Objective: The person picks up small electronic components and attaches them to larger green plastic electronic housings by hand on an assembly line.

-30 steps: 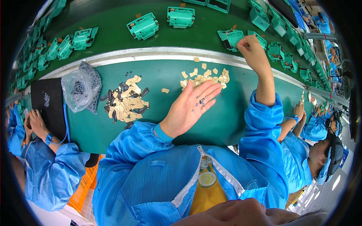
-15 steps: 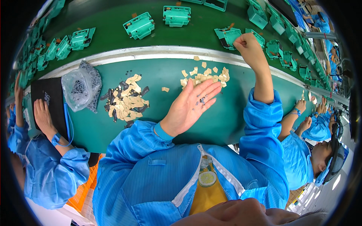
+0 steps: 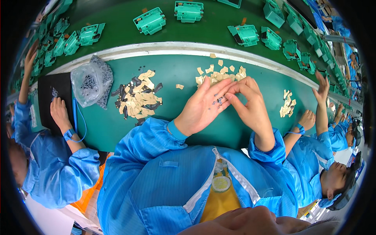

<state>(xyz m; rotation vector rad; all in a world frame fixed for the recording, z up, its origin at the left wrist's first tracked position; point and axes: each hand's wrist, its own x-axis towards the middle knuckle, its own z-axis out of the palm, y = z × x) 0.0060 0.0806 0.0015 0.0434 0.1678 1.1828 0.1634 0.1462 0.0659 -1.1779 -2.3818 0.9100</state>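
Observation:
My left hand (image 3: 200,110) lies palm up above the green table, fingers stretched flat. Several tiny dark blue-grey parts (image 3: 219,101) rest on its fingers. Over them my right hand (image 3: 253,109) is bent, its thumb and fingertips closed against the left fingers; whatever it pinches is too small to make out. Just beyond both hands are scattered small beige pieces (image 3: 213,77), partly covered by my fingers. Left of my left hand lies a heap of beige and black strips (image 3: 138,97).
Green plastic housings (image 3: 150,21) stand on the green conveyor (image 3: 113,29) past a white rail (image 3: 156,49). A clear bag of small grey parts (image 3: 88,87) sits at left beside a black mat (image 3: 49,111). Co-workers work on both sides; one has beige pieces (image 3: 288,103) nearby.
My right hand has come back from a housing on the conveyor to the fingers of my left hand. The left palm stays flat. The co-worker on the right has raised a hand toward the conveyor.

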